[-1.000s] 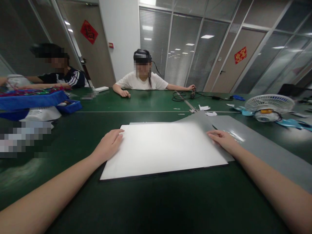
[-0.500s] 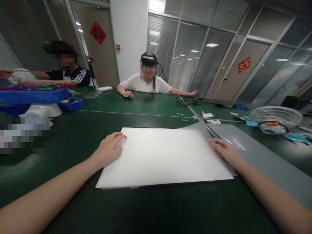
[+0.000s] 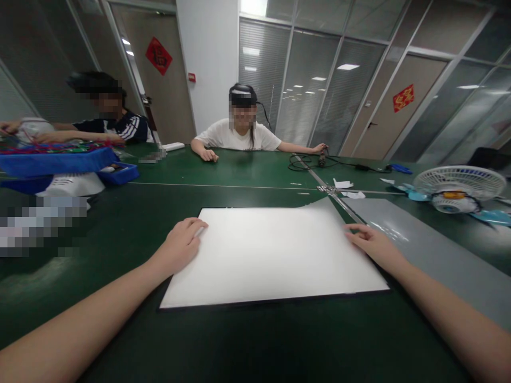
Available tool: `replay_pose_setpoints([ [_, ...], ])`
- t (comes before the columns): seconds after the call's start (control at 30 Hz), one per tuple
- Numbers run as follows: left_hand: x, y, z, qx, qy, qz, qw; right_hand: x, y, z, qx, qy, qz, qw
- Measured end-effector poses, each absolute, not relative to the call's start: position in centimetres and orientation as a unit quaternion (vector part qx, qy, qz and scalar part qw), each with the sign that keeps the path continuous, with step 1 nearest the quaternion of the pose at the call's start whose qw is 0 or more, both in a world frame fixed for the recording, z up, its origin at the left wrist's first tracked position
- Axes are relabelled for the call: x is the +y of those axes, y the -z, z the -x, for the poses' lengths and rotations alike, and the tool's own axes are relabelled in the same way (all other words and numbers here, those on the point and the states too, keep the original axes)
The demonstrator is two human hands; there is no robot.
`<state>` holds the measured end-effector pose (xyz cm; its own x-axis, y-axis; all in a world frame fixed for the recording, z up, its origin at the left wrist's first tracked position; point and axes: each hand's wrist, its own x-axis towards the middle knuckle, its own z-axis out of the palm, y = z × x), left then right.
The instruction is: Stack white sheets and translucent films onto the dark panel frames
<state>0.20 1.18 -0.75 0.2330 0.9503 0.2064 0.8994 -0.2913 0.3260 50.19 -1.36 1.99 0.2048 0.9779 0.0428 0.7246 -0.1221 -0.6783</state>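
A large white sheet lies flat on the green table on top of a thin dark panel whose edge shows along the front. My left hand rests on the sheet's left edge, fingers loosely curled. My right hand lies flat on the sheet's right edge, fingers spread. The sheet's far right corner curls up slightly. A grey sheet lies on the table just right of my right hand.
Two people sit at the far side of the table. Blue trays stand at the left. A white fan, black cables and paper scraps lie at the right back.
The white sheet has settled square over the dark panel, with the grey layer behind it no longer showing. Both hands stay on its side edges. The camera has shifted slightly.
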Motion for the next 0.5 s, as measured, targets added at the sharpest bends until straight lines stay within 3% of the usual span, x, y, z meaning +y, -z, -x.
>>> replay_pose_setpoints([
  [0.5,1.05,0.40,-0.40,0.605,-0.156,-0.778,0.069,-0.99,-1.23,-51.20,-0.585,-0.245,0.712,0.299],
])
